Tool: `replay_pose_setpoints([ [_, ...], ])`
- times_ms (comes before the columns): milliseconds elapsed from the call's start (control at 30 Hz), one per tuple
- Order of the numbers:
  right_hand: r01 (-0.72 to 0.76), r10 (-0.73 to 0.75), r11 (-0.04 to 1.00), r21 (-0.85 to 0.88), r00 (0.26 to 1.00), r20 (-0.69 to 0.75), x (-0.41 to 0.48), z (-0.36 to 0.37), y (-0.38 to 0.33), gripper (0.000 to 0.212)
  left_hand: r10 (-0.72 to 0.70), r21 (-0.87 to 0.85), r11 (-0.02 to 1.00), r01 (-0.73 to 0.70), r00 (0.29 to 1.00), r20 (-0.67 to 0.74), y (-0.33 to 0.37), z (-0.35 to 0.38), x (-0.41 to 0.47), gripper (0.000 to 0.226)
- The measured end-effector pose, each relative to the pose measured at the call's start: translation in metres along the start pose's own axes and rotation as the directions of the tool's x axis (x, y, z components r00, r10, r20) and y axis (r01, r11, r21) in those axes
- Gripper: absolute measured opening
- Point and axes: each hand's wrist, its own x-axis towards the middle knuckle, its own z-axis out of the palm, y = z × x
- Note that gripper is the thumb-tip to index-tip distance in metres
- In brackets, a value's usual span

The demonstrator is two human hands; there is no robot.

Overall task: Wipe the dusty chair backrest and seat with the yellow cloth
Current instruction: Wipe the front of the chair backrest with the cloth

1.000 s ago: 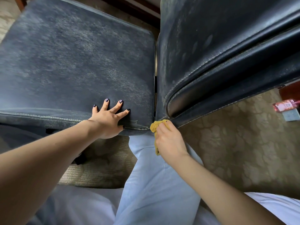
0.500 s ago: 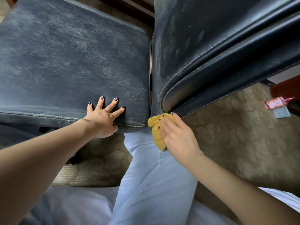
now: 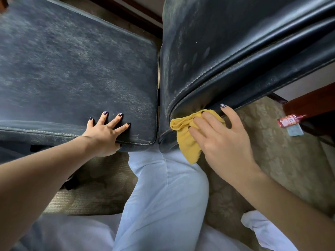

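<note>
**A:** The right hand (image 3: 221, 140) has slid rightward from the backrest's bottom corner along its lower edge. More of the bright yellow cloth (image 3: 184, 142) now shows. The left hand (image 3: 107, 134) has stayed where it was.

**B:** Where exactly is the cloth?

**A:** It is pressed against the rolled lower edge of the dusty black leather backrest (image 3: 208, 51), on the right of the view. One end bunches at the edge's corner. The other end hangs below the palm, in front of the person's pale blue trousers (image 3: 163, 196).

**B:** How does the right hand hold it?

**A:** The fingers lie spread and nearly straight on top, pushing the cloth into the leather rather than wrapping it. One finger reaches past the cloth and touches the backrest edge directly. The thumb is hidden.

**B:** And the left hand?

**A:** It is released, palm down, with fingers fanned on the near edge of the dusty black leather seat cushion (image 3: 72, 69) on the left. It holds nothing. The nails wear dark polish.

**B:** How dusty is the chair?

**A:** A grey film covers most of the seat and the backrest's face.

**B:** Anything else?

**A:** A beige patterned carpet (image 3: 281, 160) lies beneath the chair. At the far right, a small pink bottle (image 3: 288, 120) sits beside dark red-brown wooden furniture (image 3: 311, 102).
</note>
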Motion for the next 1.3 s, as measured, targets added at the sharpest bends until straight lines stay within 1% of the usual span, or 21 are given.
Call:
replay_pose_setpoints([
  [100, -0.022, 0.022, 1.0, 0.005, 1.0, -0.006, -0.001, -0.002, -0.003, 0.031, 0.003, 0.007, 1.0, -0.003, 1.0, 0.005, 0.0, 0.0, 0.0, 0.07],
  [267, -0.004, 0.007, 0.997, -0.071, 0.999, 0.04, 0.001, 0.005, -0.016, 0.023, 0.01, 0.014, 1.0, -0.01, 1.0, 0.008, -0.002, 0.001, 0.0, 0.072],
  [467, -0.001, 0.003, 0.999, -0.045, 0.999, 0.054, 0.008, 0.018, -0.038, 0.02, 0.023, 0.037, 0.999, -0.023, 1.0, -0.019, -0.003, 0.006, 0.001, 0.074],
  [667, 0.037, -0.037, 0.999, -0.02, 0.999, 0.029, 0.012, 0.031, -0.05, 0.024, 0.024, 0.035, 0.999, -0.023, 0.999, -0.028, -0.002, 0.006, 0.0, 0.074],
  [767, 0.069, -0.068, 0.998, -0.008, 0.996, 0.062, 0.01, 0.039, -0.061, 0.031, 0.026, 0.037, 0.999, -0.025, 0.999, -0.039, -0.002, 0.007, -0.001, 0.075],
  [900, 0.084, -0.084, 0.996, 0.001, 0.992, 0.09, 0.012, 0.05, -0.073, 0.029, 0.03, 0.031, 0.999, -0.028, 0.998, -0.061, -0.001, 0.008, -0.001, 0.076],
  [1067, 0.145, -0.149, 0.989, 0.037, 0.975, 0.167, 0.014, 0.062, -0.088, 0.043, 0.029, 0.046, 0.999, -0.026, 0.997, -0.069, -0.001, 0.009, 0.0, 0.077],
  [1100, 0.147, -0.153, 0.988, 0.049, 0.97, 0.191, 0.015, 0.063, -0.09, 0.042, 0.03, 0.051, 0.998, -0.027, 0.998, -0.063, 0.0, 0.009, 0.0, 0.077],
  [1133, 0.148, -0.158, 0.987, 0.065, 0.967, 0.197, 0.017, 0.065, -0.091, 0.037, 0.027, 0.043, 0.999, -0.024, 0.998, -0.055, 0.002, 0.007, 0.0, 0.078],
  [1200, 0.143, -0.162, 0.983, 0.117, 0.972, 0.173, 0.018, 0.067, -0.093, 0.017, 0.007, -0.008, 1.0, -0.007, 0.999, -0.049, 0.008, 0.005, -0.003, 0.079],
  [1233, 0.129, -0.155, 0.98, 0.149, 0.973, 0.173, 0.018, 0.066, -0.093, 0.016, 0.007, -0.041, 0.999, -0.01, 0.998, -0.069, 0.013, 0.005, -0.005, 0.081],
  [1267, 0.114, -0.146, 0.976, 0.185, 0.974, 0.174, 0.018, 0.066, -0.094, 0.021, 0.023, -0.088, 0.996, -0.033, 0.994, -0.108, 0.02, 0.008, -0.008, 0.083],
  [1300, 0.09, -0.128, 0.97, 0.226, 0.979, 0.159, 0.016, 0.065, -0.095, 0.028, 0.058, -0.171, 0.981, -0.087, 0.984, -0.166, 0.027, 0.012, -0.011, 0.087],
])
